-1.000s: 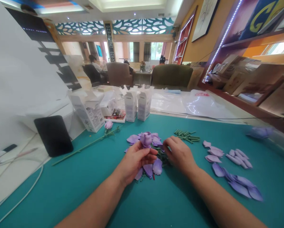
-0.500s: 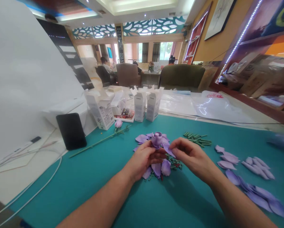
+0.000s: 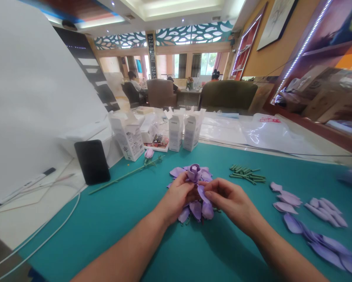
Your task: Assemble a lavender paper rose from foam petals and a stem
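A partly formed purple artificial flower is pinched in my left hand, whose fingers close round its base. My right hand is closed on a loose purple petal, held just under the flower, at its lower right side. Whether the petal touches the flower's base is hidden by my fingers. Beneath and around both hands lies a pile of purple petals, with bits of green showing at its edge. Right of my right hand are green stem pieces.
Pale petals, rolled petals and darker purple petals lie on the green mat at right. A stemmed flower bud, a black tablet-like slab and white boxes stand or lie beyond. People sit in the background.
My right hand has brought the petal left and turned it more upright, from beside the flower to under it. My left hand still holds the flower. The view has shifted slightly.
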`<state>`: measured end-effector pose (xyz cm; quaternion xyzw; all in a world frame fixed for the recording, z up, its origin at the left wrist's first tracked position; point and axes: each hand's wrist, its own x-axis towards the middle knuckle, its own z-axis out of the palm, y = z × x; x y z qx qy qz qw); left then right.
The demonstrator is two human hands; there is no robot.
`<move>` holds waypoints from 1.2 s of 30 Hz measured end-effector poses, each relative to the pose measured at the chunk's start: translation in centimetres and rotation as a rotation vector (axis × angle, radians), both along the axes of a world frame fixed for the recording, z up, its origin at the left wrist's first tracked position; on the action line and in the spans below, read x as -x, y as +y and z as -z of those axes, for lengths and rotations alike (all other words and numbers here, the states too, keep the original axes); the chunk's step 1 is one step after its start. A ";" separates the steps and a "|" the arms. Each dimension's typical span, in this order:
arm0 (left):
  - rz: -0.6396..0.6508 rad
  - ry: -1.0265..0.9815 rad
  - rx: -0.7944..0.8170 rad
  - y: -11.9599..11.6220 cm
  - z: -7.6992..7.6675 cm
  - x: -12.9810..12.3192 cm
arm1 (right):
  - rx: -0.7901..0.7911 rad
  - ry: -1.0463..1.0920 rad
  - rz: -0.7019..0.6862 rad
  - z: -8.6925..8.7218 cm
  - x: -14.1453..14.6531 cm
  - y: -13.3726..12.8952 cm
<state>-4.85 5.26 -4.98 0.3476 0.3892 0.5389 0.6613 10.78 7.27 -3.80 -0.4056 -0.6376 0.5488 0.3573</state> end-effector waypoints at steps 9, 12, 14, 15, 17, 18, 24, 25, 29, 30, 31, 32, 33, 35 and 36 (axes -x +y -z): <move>0.018 -0.028 -0.015 -0.3 -0.1 -0.1 | -0.023 -0.004 0.048 0.6 0.2 0.1; 0.014 -0.022 -0.030 -0.3 0.0 -0.2 | -0.005 -0.014 0.041 0.4 0.2 0.1; 0.013 -0.021 -0.037 -0.3 0.1 -0.2 | -0.013 -0.013 0.043 0.3 0.2 0.0; 0.013 -0.021 -0.040 -0.3 0.1 -0.2 | -0.018 -0.017 0.043 0.4 0.3 0.1; 0.009 -0.016 -0.045 -0.3 0.1 -0.2 | -0.034 -0.009 0.056 0.9 0.3 0.1; 0.005 -0.012 -0.047 -0.4 0.1 -0.2 | -0.042 0.000 0.067 1.2 0.3 0.1; -0.011 -0.003 -0.036 -0.4 0.0 -0.3 | -0.047 0.038 0.104 2.7 0.4 0.5; -0.012 0.000 -0.035 -0.4 0.0 -0.3 | -0.041 0.043 0.105 2.8 0.4 0.5; -0.020 0.020 -0.045 -0.5 0.1 -0.4 | -0.010 0.061 0.117 2.5 0.5 0.4; -0.022 0.025 -0.048 -0.5 0.2 -0.4 | -0.004 0.063 0.121 2.4 0.5 0.4; -0.024 0.029 -0.049 -0.5 0.2 -0.4 | 0.001 0.065 0.125 2.4 0.6 0.3; -0.025 0.031 -0.051 -0.5 0.2 -0.4 | 0.006 0.067 0.131 2.3 0.6 0.3; -0.025 0.031 -0.053 -0.5 0.3 -0.5 | 0.010 0.068 0.137 2.3 0.6 0.2; -0.023 0.029 -0.055 -0.5 0.4 -0.5 | 0.019 0.070 0.149 2.2 0.7 0.2; -0.021 0.025 -0.056 -0.5 0.4 -0.5 | 0.024 0.070 0.152 2.2 0.7 0.2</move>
